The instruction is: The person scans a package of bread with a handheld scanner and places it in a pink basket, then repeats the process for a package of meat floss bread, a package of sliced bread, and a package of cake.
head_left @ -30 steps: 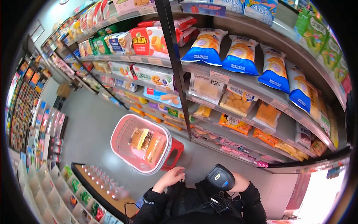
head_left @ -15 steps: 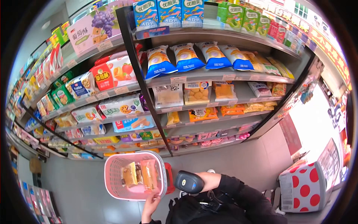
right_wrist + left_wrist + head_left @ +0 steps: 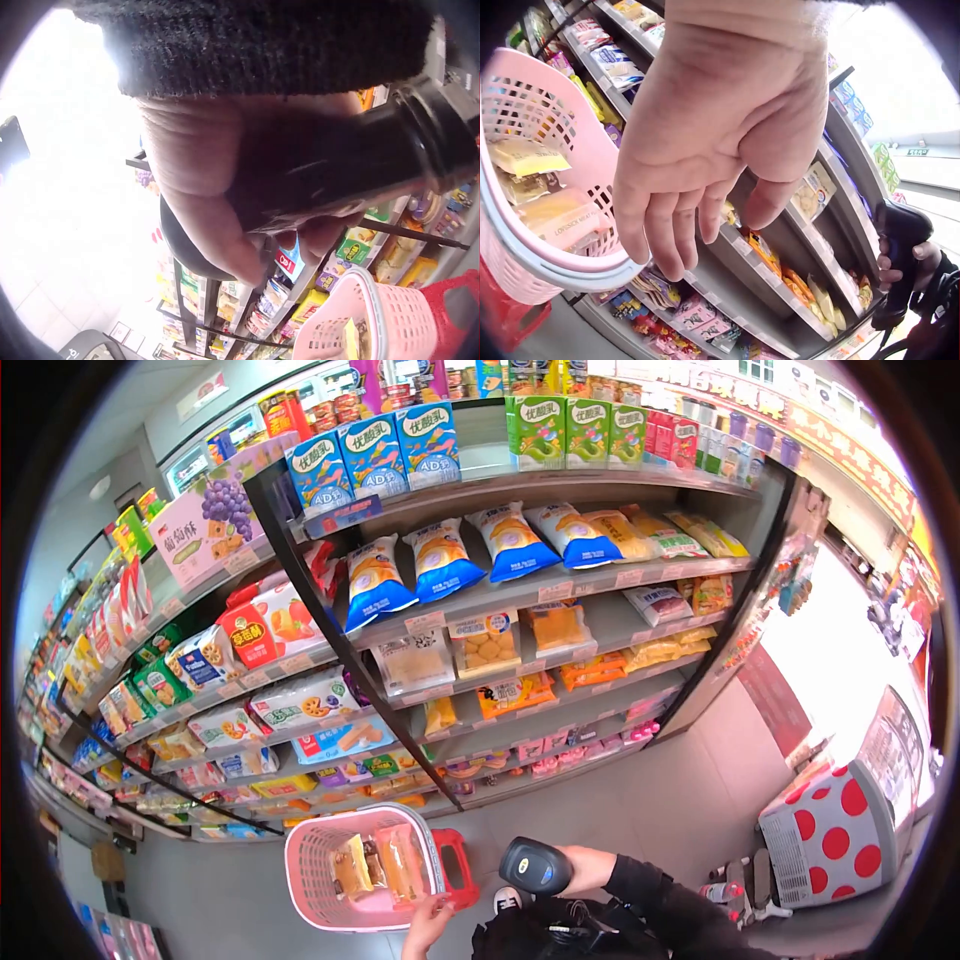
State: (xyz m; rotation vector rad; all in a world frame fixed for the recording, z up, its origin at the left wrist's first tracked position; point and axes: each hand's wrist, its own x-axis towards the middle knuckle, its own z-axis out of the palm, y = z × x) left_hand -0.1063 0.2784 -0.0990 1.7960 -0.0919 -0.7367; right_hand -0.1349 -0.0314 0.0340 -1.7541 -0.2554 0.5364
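A pink basket [image 3: 310, 880] with several packaged breads [image 3: 400, 865] inside stands at the lower middle of the head view, on something red [image 3: 458, 870]. My left hand [image 3: 428, 925] is at its near right rim; in the left wrist view the hand [image 3: 720, 127] has its fingers loosely extended beside the rim [image 3: 577, 274], and contact is hard to tell. My right hand [image 3: 590, 868] grips a black handheld scanner [image 3: 535, 865] by its handle, right of the basket. The right wrist view shows the fingers [image 3: 217, 232] wrapped round the dark handle [image 3: 322, 165].
Shelves of packaged bread [image 3: 445, 560], biscuits [image 3: 268, 628] and drink cartons [image 3: 430, 445] stretch across the front. A white bin with red dots [image 3: 830, 835] stands at the right, bottles [image 3: 722, 892] beside it. Grey floor [image 3: 225, 890] lies left of the basket.
The head view has turned rightward, bringing the dotted bin into sight. My left hand has moved from in front of my body to the basket's rim. The right hand still holds the scanner.
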